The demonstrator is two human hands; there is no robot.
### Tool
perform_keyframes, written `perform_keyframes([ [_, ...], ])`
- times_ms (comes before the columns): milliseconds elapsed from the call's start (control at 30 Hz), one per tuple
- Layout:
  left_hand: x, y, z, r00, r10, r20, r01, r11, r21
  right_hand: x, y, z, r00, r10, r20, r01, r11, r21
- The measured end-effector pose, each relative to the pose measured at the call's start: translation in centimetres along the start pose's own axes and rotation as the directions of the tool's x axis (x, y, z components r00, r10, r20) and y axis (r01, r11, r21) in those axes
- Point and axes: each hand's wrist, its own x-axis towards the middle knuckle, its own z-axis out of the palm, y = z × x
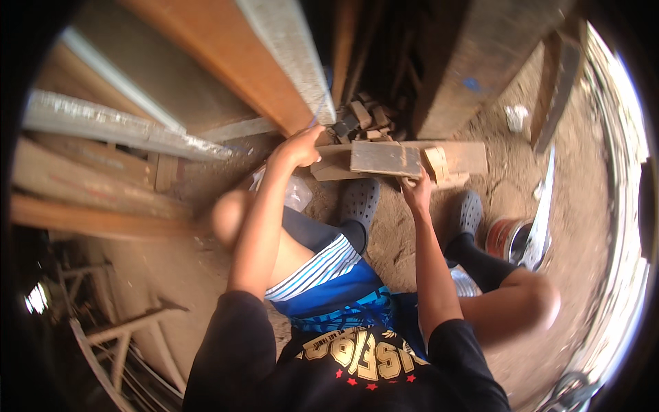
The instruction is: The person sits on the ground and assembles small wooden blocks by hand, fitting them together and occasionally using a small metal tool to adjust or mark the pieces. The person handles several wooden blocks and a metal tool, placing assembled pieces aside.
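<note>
My right hand (417,189) grips the near right edge of a short grey wooden board (384,158), its fingers partly under it. The board rests over a longer plank (470,157) lying on the dirt ground, next to a pale wood block (435,163). My left hand (302,146) is closed beside the foot of an orange-brown beam (264,89), left of the board. A thin blue strip shows above its fingers; what it holds is too small to make out.
Several long timbers, among them a whitish one (130,123), lean in at the left. Wood offcuts (367,118) lie piled beyond the board. A thick post (473,69) stands at the far right. A bucket (504,237) and a saw blade (542,213) are by my right foot.
</note>
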Motion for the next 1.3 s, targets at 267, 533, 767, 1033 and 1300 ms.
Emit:
perform_keyframes([
  [267,-5.7,1.7,-4.5,0.964,0.107,-0.245,-0.175,0.945,-0.276,-0.5,2.7,-4.6,0.954,0.211,0.215,-0.201,0.977,-0.067],
  [533,-7.1,2.3,-5.6,0.985,0.072,-0.157,-0.115,0.951,-0.286,0.6,4.3,-7.0,0.975,0.125,0.182,-0.088,0.976,-0.199],
  [767,-5.4,3.0,-2.9,0.972,0.099,-0.215,-0.145,0.968,-0.206,0.7,1.9,-5.0,0.964,0.185,0.192,-0.188,0.982,-0.006],
  [1033,-2.0,6.1,3.0,0.993,0.094,-0.071,-0.101,0.989,-0.106,-0.6,-1.8,-3.2,0.886,0.398,0.237,-0.456,0.837,0.303],
  [1300,3.4,4.4,6.8,0.968,-0.179,-0.174,0.092,0.903,-0.419,0.0,0.1,-4.1,0.877,0.452,0.165,-0.472,0.738,0.482],
])
